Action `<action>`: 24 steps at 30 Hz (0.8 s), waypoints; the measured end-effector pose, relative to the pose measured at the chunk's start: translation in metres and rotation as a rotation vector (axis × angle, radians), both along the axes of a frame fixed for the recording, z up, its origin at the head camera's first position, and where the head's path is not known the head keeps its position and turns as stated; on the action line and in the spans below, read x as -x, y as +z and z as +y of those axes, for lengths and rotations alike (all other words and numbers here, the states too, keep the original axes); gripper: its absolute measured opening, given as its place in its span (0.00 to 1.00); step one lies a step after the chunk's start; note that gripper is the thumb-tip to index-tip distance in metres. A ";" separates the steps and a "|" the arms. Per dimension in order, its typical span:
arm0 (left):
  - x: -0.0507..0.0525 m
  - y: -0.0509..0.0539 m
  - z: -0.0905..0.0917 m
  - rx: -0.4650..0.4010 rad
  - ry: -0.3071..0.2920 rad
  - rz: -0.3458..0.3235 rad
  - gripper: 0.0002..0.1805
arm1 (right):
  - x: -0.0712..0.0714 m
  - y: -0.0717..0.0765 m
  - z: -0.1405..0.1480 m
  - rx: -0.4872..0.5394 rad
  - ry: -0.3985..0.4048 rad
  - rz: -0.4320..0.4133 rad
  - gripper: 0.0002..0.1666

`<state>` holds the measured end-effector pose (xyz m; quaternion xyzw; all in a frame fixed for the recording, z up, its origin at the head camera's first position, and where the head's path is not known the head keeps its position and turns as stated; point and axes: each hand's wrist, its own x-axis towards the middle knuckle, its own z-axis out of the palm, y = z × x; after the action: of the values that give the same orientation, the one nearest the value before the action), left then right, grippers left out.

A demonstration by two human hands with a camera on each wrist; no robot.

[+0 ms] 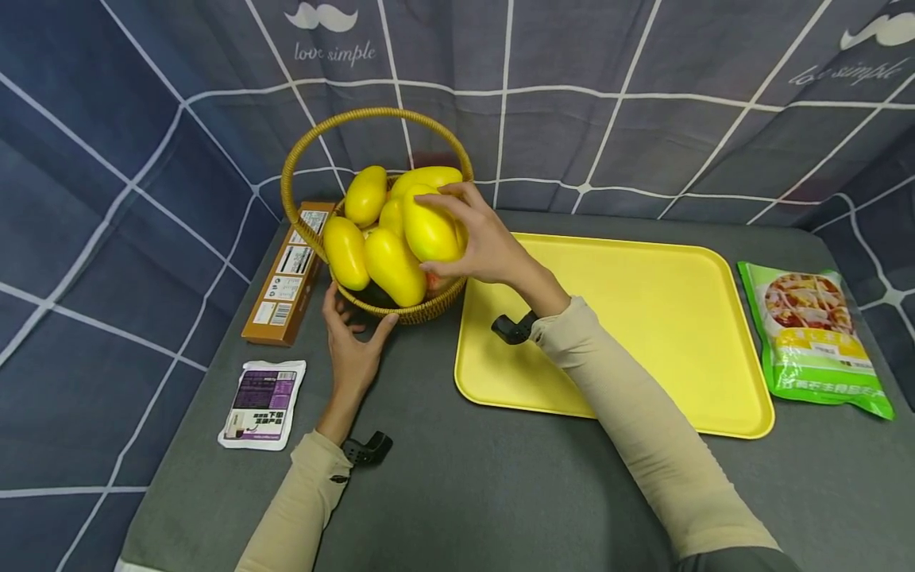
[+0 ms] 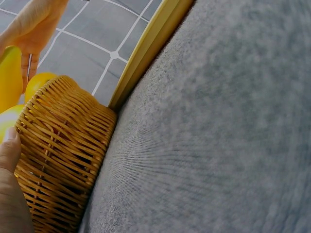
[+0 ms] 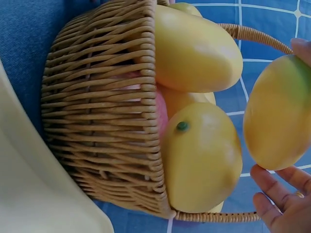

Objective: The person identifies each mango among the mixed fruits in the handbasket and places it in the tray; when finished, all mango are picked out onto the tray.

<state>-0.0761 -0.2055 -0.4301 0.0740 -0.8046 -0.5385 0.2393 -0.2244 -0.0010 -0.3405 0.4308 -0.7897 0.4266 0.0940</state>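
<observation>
In the head view a wicker basket (image 1: 436,311) with a hoop handle holds several yellow mangoes (image 1: 346,253). Above the basket's right side my right hand (image 1: 486,238) grips one mango (image 1: 430,226) between thumb and fingertips. The right wrist view shows that held mango (image 3: 277,116), greenish at one end, lifted apart from the others. My left hand (image 1: 355,349) holds the near left side of the basket, its thumb (image 2: 9,148) at the rim in the left wrist view. Part of a pinkish fruit (image 3: 162,111) and something dark lie under the mangoes, mostly hidden.
A yellow tray (image 1: 629,318) lies right of the basket, under my right forearm. Beyond it is a green food packet (image 1: 815,342). An orange-brown box (image 1: 286,278) and a white-and-purple pouch (image 1: 262,405) lie on the left. Grid-patterned cloth (image 1: 543,135) hangs behind.
</observation>
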 end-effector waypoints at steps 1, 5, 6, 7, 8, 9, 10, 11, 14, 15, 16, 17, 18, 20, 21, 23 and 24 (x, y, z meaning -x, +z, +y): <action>0.000 0.000 0.000 0.000 0.000 0.002 0.51 | 0.000 -0.001 0.001 -0.001 0.000 0.002 0.47; 0.000 0.000 0.000 0.000 0.002 0.011 0.51 | -0.004 -0.003 0.006 -0.007 -0.007 0.006 0.48; 0.000 0.000 0.000 0.000 0.003 0.013 0.51 | -0.005 -0.003 0.007 -0.008 -0.010 0.007 0.48; 0.000 -0.001 -0.001 0.000 0.003 0.014 0.51 | -0.006 -0.003 0.009 -0.008 -0.014 0.007 0.48; 0.000 -0.001 -0.001 0.000 0.003 0.015 0.51 | -0.007 -0.004 0.010 -0.007 -0.017 0.007 0.48; 0.000 -0.001 -0.001 0.000 0.002 0.015 0.51 | -0.008 -0.004 0.012 -0.007 -0.020 0.004 0.48; 0.000 -0.001 -0.001 0.000 0.002 0.014 0.51 | -0.009 -0.004 0.014 -0.006 -0.024 0.003 0.48; 0.000 -0.001 -0.001 0.000 0.000 0.012 0.51 | -0.011 -0.005 0.016 -0.006 -0.029 0.002 0.48; -0.001 -0.001 -0.001 -0.001 -0.008 0.007 0.51 | -0.014 -0.007 0.022 0.003 -0.049 -0.008 0.48; -0.001 -0.001 -0.001 -0.003 -0.007 0.006 0.51 | -0.016 -0.008 0.024 0.008 -0.057 -0.012 0.48; -0.002 -0.001 -0.001 -0.005 -0.004 0.005 0.51 | -0.017 -0.009 0.026 0.016 -0.063 -0.014 0.48; -0.002 -0.001 -0.001 -0.008 -0.003 0.005 0.51 | -0.018 -0.011 0.029 0.026 -0.072 -0.018 0.47; -0.003 -0.001 -0.001 -0.009 -0.001 0.004 0.51 | -0.018 -0.012 0.031 0.036 -0.082 -0.020 0.47; -0.003 -0.001 -0.001 -0.011 0.002 0.003 0.51 | -0.019 -0.014 0.038 0.064 -0.098 -0.025 0.47; -0.003 -0.001 -0.001 -0.009 0.003 0.003 0.51 | -0.019 -0.015 0.041 0.078 -0.105 -0.022 0.47; -0.002 -0.001 0.000 -0.006 -0.001 0.002 0.51 | -0.018 -0.018 0.049 0.105 -0.124 -0.021 0.47; -0.001 0.000 0.000 -0.005 -0.002 0.002 0.51 | -0.018 -0.020 0.053 0.116 -0.134 -0.022 0.47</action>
<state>-0.0747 -0.2052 -0.4306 0.0731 -0.8032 -0.5408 0.2391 -0.2066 0.0522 -0.3603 0.3661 -0.7917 0.4691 0.1385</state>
